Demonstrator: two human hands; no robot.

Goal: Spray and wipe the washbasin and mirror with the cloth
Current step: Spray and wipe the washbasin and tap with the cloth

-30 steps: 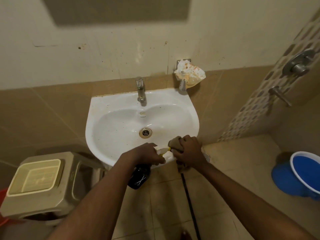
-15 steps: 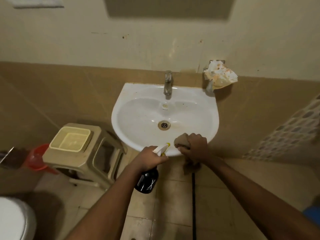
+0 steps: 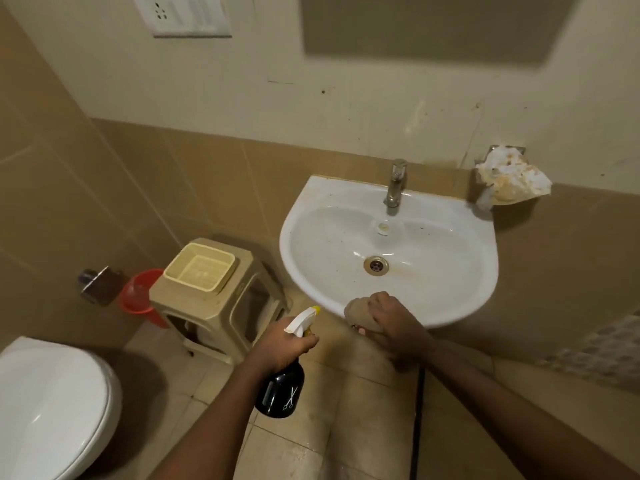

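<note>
Low in the centre of the frame, the left hand (image 3: 287,344) is curled round the neck of a black spray bottle (image 3: 282,393), whose white nozzle points up and right toward the washbasin (image 3: 460,299). Just right of it, the right hand (image 3: 394,323) grips a bunched brown cloth (image 3: 360,315) and presses it on the basin's front rim.

The step in hand looks like wiping that rim. To do it well, I would keep the cloth flat against the curve, follow the edge round in one continuous pass, and work inward toward the drain (image 3: 376,265), where a yellowish stain and dark specks show. A fresh spray there should loosen them. The bottle is best held clear of the wiping arm.

Farther up, the tap (image 3: 394,183) stands at the back of the basin, and crumpled stained paper (image 3: 509,180) sits on a wall holder at right. A beige stool (image 3: 214,306) carrying a cream tray stands at centre left, a toilet (image 3: 52,407) at lower left. The mirror (image 3: 433,26), at the top of the frame, reads as dull and blurred.
</note>
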